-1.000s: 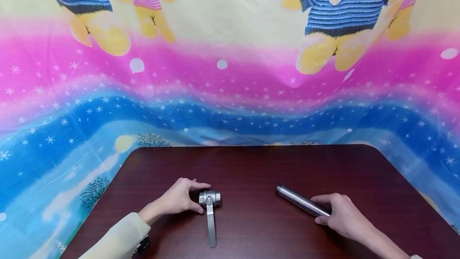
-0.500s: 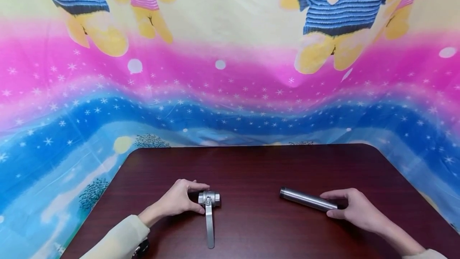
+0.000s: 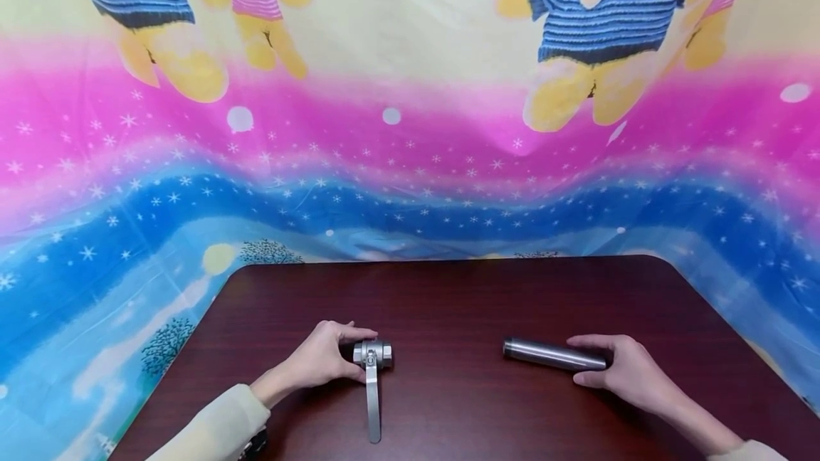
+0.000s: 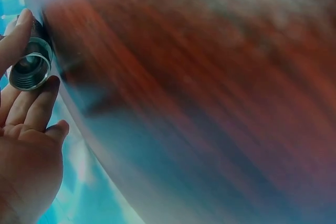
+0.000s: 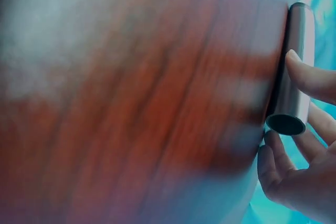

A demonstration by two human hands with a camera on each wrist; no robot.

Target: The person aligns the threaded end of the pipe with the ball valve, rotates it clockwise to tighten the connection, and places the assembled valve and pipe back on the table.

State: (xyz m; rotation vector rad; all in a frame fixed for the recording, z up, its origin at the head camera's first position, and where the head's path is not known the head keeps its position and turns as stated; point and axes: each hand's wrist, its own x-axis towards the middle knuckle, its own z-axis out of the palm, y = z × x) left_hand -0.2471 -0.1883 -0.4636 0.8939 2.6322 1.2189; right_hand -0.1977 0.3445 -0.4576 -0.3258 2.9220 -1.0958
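Observation:
A silver ball valve [image 3: 386, 356] with a long flat lever handle [image 3: 373, 407] lies left of the table's middle, the lever pointing toward me. My left hand [image 3: 315, 356] holds its left end between thumb and fingers. In the left wrist view the valve's threaded open end [image 4: 30, 73] sits between thumb and fingertips. To the right, a steel pipe [image 3: 544, 354] with a darker threaded far-left end lies nearly crosswise. My right hand [image 3: 631, 372] grips the pipe's right end, thumb on the near side and fingers on the far side. Its hollow end [image 5: 286, 124] faces the right wrist camera.
Valve and pipe rest apart on a dark red-brown wooden table [image 3: 442, 304] with rounded far corners. A printed cloth [image 3: 410, 162] with bears and snowflakes hangs behind and beside it. A dark band [image 3: 255, 441] shows under the left sleeve.
My right hand has moved right and swung the pipe from a slant to nearly level. The left hand's thumb has drawn in a little at the valve, which stays in place.

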